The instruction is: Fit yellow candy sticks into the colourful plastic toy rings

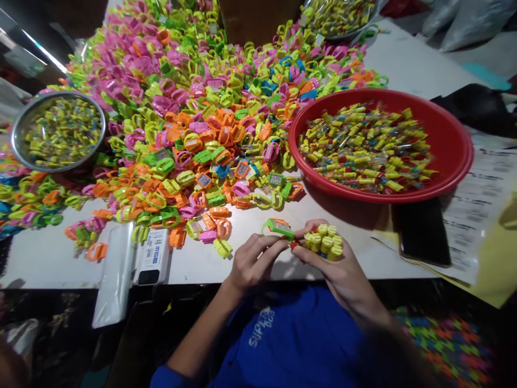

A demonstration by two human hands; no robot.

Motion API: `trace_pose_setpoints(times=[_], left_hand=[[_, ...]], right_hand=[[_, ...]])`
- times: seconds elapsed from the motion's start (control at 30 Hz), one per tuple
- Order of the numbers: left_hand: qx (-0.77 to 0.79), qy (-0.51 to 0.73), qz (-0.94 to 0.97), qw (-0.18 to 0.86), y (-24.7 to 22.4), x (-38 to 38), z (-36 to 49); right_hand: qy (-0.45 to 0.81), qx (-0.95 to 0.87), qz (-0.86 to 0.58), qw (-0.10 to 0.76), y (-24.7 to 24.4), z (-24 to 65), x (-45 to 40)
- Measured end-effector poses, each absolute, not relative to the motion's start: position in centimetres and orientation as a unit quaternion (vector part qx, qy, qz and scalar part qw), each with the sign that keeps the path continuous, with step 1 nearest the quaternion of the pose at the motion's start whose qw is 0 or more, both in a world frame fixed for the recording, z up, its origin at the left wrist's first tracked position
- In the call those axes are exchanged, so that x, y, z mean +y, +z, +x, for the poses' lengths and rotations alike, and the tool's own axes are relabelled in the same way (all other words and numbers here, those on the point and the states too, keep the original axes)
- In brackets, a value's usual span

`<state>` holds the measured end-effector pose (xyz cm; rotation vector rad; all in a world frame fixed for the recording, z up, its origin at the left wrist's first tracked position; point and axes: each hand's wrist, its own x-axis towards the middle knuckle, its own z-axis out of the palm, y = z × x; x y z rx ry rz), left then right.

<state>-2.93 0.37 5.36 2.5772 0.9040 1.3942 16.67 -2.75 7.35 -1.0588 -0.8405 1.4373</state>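
Observation:
My left hand [256, 260] and my right hand [337, 264] work close together just above the table's front edge. The left fingers hold a green plastic ring toy with a small square face [278, 229]. My right hand cradles a bundle of yellow-capped tubes [323, 242] against its palm. A small red piece [293, 244] shows between the fingertips of both hands. Just beyond them spreads a large heap of pink, orange, green and yellow plastic ring toys [194, 124].
A red plastic basin [454, 134] of yellow-capped tubes stands to the right, and a steel bowl [24, 134] of similar tubes to the left. A black phone [424, 231] lies on printed paper [476, 210]. A white packet [115, 275] overhangs the white table's front edge [48, 284].

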Motion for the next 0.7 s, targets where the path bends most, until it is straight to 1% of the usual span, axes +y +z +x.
trace_pose_setpoints(times=[0.2, 0.37, 0.57, 0.7], left_hand=[[0.28, 0.457, 0.844, 0.021, 5.4, 0.6, -2.7], [0.283, 0.466, 0.837, 0.044, 5.5, 0.8, -2.3], [0.258, 0.477, 0.839, 0.039, 5.9, 1.0, -1.8], [0.248, 0.48, 0.841, 0.034, 5.6, 1.3, -1.8]], right_hand=[[0.592, -0.342, -0.449, 0.575, 6.8, 16.2, -3.1], [0.634, -0.288, -0.435, 0.57, 7.5, 16.2, -3.1], [0.597, -0.321, -0.448, 0.583, 7.3, 16.4, -3.1], [0.602, -0.302, -0.45, 0.586, 7.4, 16.2, -3.0]])
